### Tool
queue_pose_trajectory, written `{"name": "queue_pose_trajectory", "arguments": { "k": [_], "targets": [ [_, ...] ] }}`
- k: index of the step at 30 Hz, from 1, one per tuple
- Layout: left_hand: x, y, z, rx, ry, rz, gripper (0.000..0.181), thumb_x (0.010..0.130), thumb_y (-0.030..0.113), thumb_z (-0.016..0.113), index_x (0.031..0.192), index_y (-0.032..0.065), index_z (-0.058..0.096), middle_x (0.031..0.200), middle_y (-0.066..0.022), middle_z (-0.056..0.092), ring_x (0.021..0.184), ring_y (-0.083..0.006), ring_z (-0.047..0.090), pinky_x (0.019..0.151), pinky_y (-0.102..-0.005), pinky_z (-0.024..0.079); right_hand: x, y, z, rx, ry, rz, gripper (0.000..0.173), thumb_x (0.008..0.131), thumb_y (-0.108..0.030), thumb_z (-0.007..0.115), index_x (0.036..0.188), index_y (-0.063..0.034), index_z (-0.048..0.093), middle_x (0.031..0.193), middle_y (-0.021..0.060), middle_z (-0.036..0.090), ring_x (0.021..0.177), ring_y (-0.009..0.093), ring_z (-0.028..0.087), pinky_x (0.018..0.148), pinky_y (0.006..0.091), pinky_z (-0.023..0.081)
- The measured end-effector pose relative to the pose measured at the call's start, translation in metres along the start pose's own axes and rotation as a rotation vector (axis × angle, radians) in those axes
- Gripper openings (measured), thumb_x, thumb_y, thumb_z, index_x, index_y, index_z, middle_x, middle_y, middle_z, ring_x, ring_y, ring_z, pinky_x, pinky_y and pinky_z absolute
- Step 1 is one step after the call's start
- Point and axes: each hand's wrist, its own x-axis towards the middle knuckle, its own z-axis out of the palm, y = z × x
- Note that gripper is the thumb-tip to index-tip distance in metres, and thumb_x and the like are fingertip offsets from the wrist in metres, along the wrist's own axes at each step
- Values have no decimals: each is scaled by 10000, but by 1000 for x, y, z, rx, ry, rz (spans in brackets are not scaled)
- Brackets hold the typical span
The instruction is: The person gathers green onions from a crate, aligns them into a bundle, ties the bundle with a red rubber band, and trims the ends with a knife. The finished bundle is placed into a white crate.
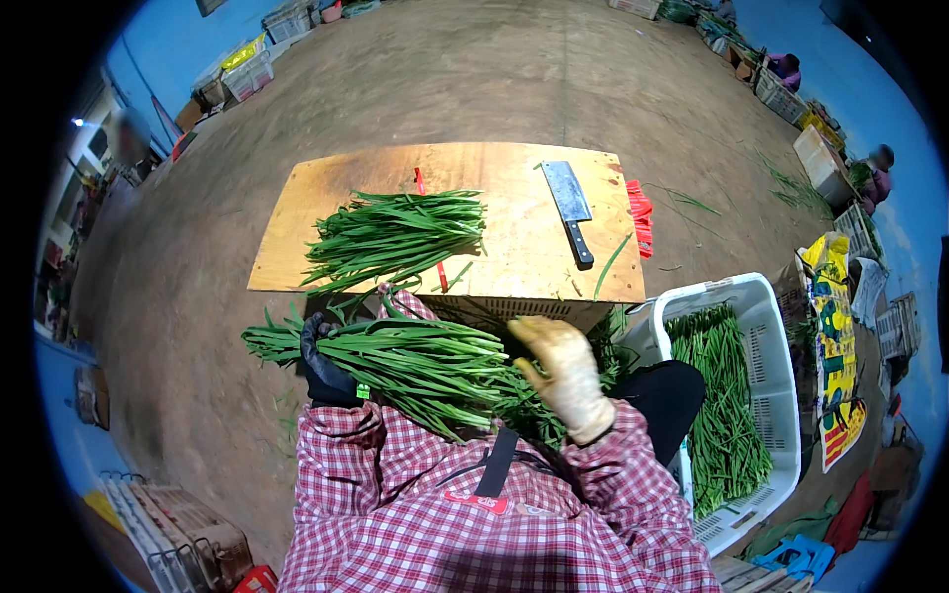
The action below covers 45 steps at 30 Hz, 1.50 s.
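My left hand (325, 359), in a dark glove, grips a bunch of long flat green leaves, likely garlic chives (415, 348), near its leafy end. The pale cut ends fan out to the right above my lap. Beside those ends is my right hand (560, 370), in a cream glove with yellowish fingers; it holds nothing and its fingers are apart. A second bunch of chives (400, 230) lies on a wooden board (511, 215) in front of me, across a red strip (442, 276). To its right rests a cleaver (568, 204) with a black handle.
At my right stands a white plastic crate (786, 415) holding cut chives (719, 408). Red strips (639, 219) hang at the board's right edge. Loose greens (530, 404) lie by my lap. Several people sit among crates along the right wall; a yellow printed sack (830, 319) is nearer.
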Motion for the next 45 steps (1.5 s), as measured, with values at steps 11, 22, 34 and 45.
{"name": "queue_pose_trajectory", "arguments": {
  "k": [11, 22, 34, 45],
  "targets": [
    [-4, -3, 11, 7, 23, 26, 123, 1003, 216, 542, 1009, 114, 611, 793, 48, 544, 765, -135, 546, 759, -329, 515, 10, -2, 49, 322, 120, -291, 300, 734, -64, 742, 1033, -67, 718, 903, 71, 720, 781, 270, 696, 672, 394, 539],
    [-8, -14, 32, -33, 77, -111, 205, 985, 270, 578, 805, 173, 571, 742, 47, 582, 690, -150, 576, 716, -340, 519, -24, 11, 16, 392, 313, 235, 177, 780, 3, 761, 945, -59, 769, 916, 83, 745, 878, 253, 705, 819, 362, 541],
    [-17, 4, 35, -44, -24, -75, 166, 979, 246, 583, 842, 154, 572, 753, 36, 558, 736, -157, 570, 779, -360, 530, -34, 32, 2, 121, -73, 412, 432, 825, -266, 782, 1191, -53, 697, 1118, 163, 717, 1048, 340, 682, 929, 400, 538],
    [-33, 10, 60, -22, -31, -37, 149, 1019, 245, 528, 945, 137, 600, 773, 50, 601, 738, -144, 608, 756, -384, 557, 15, 12, 26, 235, -240, -187, 470, 713, -64, 791, 1168, -126, 689, 1293, 147, 636, 1260, 383, 563, 1040, 469, 475]
  ]
}}
